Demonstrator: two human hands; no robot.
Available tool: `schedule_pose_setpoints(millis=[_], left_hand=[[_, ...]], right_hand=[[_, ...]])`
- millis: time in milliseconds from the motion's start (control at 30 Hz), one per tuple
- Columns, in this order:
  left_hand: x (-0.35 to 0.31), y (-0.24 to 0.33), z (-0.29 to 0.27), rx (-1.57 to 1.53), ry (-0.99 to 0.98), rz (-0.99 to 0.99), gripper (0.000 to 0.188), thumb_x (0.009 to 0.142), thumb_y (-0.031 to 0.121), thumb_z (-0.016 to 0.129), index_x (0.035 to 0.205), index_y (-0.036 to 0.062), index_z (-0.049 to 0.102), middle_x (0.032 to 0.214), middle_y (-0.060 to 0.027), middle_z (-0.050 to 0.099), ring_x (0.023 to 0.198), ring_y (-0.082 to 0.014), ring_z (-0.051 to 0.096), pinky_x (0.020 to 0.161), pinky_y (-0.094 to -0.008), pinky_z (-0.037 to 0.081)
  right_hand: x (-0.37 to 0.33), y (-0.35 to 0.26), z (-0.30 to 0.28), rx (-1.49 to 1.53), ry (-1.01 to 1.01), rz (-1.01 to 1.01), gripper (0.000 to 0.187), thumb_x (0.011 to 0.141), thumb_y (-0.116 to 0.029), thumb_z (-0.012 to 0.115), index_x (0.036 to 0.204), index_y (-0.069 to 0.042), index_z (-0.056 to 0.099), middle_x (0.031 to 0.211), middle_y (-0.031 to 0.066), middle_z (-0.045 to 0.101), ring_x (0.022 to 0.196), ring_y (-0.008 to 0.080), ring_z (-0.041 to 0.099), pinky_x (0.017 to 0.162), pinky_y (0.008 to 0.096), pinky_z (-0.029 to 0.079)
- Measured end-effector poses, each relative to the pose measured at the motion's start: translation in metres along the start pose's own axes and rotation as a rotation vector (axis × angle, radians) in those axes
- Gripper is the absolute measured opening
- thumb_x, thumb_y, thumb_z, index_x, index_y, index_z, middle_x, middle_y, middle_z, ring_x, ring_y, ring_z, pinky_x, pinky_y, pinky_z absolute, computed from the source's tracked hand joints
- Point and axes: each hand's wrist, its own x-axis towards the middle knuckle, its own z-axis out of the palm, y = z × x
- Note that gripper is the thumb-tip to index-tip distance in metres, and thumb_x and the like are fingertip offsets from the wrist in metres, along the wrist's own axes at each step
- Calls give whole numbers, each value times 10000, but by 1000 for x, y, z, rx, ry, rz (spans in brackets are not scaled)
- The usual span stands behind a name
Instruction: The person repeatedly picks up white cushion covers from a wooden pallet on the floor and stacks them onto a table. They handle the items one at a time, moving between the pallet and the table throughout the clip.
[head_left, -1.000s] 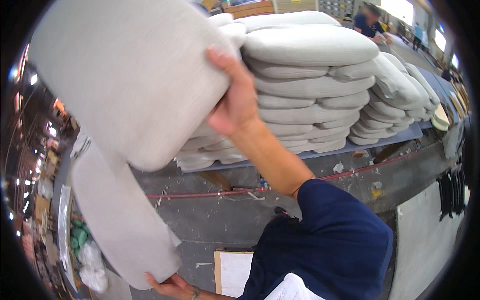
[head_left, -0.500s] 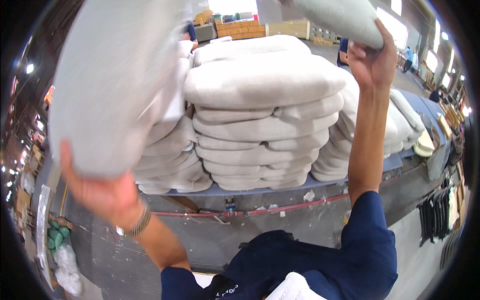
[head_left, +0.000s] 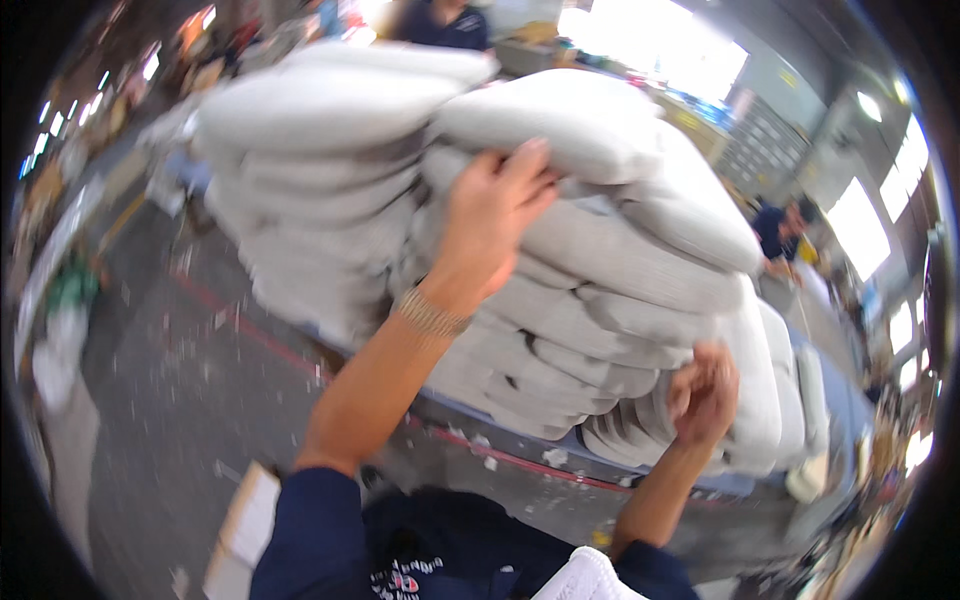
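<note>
My left hand (head_left: 500,205), with a metal-band watch (head_left: 432,313) on its wrist, is open at the front of the top cushion (head_left: 560,115) on the middle stack. Its fingers are extended and overlap the cushion's edge; I cannot tell whether they touch it. Lower down, my right hand (head_left: 705,395) is in front of the right-hand cushions (head_left: 755,390). Its fingers look half curled and are blurred, and no held object shows. The cushions are thick, pale grey, rounded and fabric-covered. They lie flat in the middle stack, while several at the right lean steeply.
Another cushion stack (head_left: 320,190) stands at the left. The stacks rest on a long blue-topped table (head_left: 720,485). A person (head_left: 440,25) is behind the stacks, and another person (head_left: 780,235) bends over at the far right. White scraps (head_left: 555,457) litter the grey floor.
The cushion that I held up in both hands has left them. Both hands have come down to the stacks, and the view has swung and tilted.
</note>
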Motion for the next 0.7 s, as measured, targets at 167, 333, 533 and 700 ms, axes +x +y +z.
schedule_pose_setpoints(millis=[167,333,533,700], left_hand=[[25,9,9,-133,-58,-255,648,952,496,401,1179,-110,429,1019,-240,609,794,-343,693,617,-374,595],[41,-40,26,2,340,-4,348,937,255,470,1111,-42,416,965,-214,585,750,-281,624,651,-392,522],[-12,-18,-11,-19,-247,-117,351,951,316,489,1081,-11,499,981,-113,616,868,-203,586,806,-400,484],[-113,-18,-188,728,-1010,136,313,912,280,558,1026,6,657,957,-118,692,832,-227,653,728,-346,513]], right_hand=[[-29,89,57,269,-173,234,411,953,-213,498,1178,131,472,804,263,647,462,165,537,395,247,428],[-36,165,130,-108,-297,660,411,924,-217,560,1198,81,490,896,204,657,528,153,550,500,231,445],[-87,271,126,-317,-273,666,301,903,-167,583,1081,74,551,874,158,633,754,197,591,663,311,471],[-108,367,175,-724,-726,750,377,904,-149,598,1227,32,531,1115,121,616,1041,231,566,894,369,444]])
